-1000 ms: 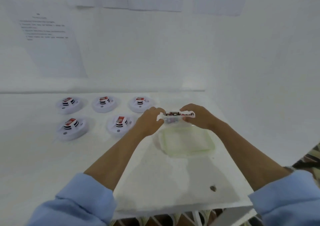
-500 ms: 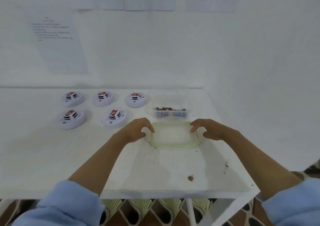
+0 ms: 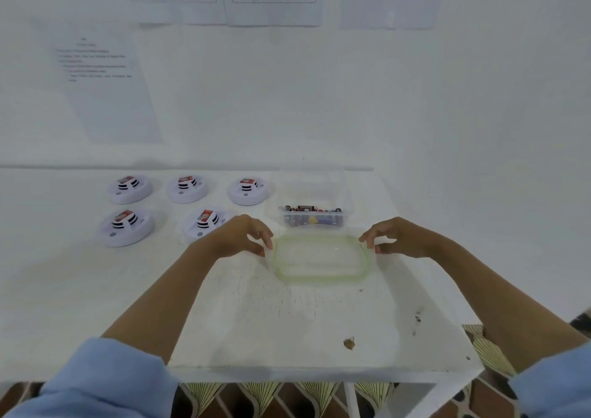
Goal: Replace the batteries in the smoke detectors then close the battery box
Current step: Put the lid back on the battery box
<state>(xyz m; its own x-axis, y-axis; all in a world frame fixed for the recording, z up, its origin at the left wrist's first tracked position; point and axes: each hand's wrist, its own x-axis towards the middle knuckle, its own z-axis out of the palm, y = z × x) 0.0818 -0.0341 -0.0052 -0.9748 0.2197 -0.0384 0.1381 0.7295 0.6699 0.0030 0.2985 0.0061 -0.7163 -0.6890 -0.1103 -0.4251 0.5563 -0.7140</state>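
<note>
two hands flank the lid (image 3: 319, 257): left hand (image 3: 238, 236), right hand (image 3: 401, 236), fingertips at its short ends (pinched or just touching, cannot tell). it lies flat before the open battery box (image 3: 313, 218). likely light, thin, bendy; hold the rim ends.

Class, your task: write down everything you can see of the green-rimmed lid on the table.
The lid is a rectangle with rounded corners, of clear plastic as it looks, edged all round with a pale green rim. It lies flat on the white table, off the battery box and just in front of it. The left hand is at its left end and the right hand at its right end, fingers curled at the rim; whether they grip it cannot be told.
</note>
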